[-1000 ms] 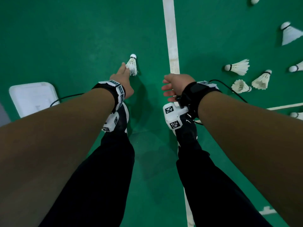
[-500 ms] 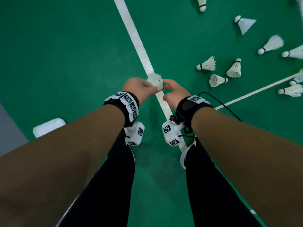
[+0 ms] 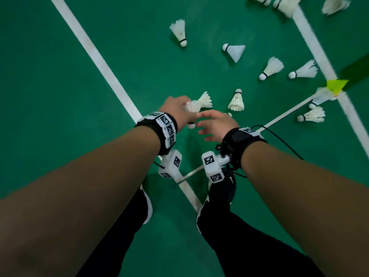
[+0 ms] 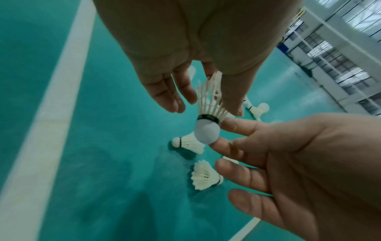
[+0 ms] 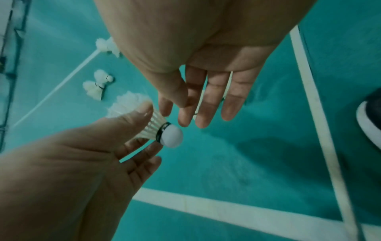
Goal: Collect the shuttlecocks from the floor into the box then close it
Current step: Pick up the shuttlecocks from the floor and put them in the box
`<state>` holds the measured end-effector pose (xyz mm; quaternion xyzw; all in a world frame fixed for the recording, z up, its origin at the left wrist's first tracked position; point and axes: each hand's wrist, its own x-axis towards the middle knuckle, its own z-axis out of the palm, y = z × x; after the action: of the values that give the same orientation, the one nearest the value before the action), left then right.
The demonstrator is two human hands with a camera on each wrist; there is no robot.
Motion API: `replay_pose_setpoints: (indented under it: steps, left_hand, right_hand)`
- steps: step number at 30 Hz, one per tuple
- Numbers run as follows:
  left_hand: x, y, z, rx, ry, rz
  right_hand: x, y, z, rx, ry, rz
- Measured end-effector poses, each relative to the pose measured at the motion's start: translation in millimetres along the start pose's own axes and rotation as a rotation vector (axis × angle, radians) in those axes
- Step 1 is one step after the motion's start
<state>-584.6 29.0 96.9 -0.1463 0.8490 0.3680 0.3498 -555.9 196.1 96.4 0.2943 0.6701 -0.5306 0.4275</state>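
Note:
My left hand (image 3: 178,108) pinches a white feather shuttlecock (image 3: 192,106) by its skirt, thumb on one side and fingers on the other, cork (image 4: 206,132) pointing back toward me. My right hand (image 3: 212,124) is beside it with straight, spread fingers. In the left wrist view two right fingertips (image 4: 230,125) touch the cork. The right wrist view shows the same shuttlecock (image 5: 156,125) under the left thumb. Several more shuttlecocks (image 3: 236,99) lie on the green floor ahead and to the right. The box is out of sight.
White court lines (image 3: 103,62) cross the green floor. A thin white line (image 3: 287,110) runs right toward a yellow-green object (image 3: 336,84). My black shoes (image 3: 223,188) stand astride the line below my hands. A black cable (image 3: 279,136) hangs from the right wrist.
My left hand lifted the shuttlecock off the floor and brought it up against my right hand. The view swung right, so the white box left the frame and more shuttlecocks appeared.

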Motion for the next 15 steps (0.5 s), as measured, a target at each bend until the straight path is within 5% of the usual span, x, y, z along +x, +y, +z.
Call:
replay_pose_setpoints:
  steps: [6, 11, 15]
  left_hand:
    - [83, 20, 24, -0.063, 0.099, -0.051]
    - [144, 9, 19, -0.011, 0.155, 0.017]
    - [201, -2, 18, 0.142, 0.120, 0.008]
  right_hand:
    - [64, -30, -33, -0.087, 0.159, -0.009]
    - [141, -73, -45, -0.803, 0.193, -0.031]
    - [172, -92, -39, -0.874, 0.080, -0.023]
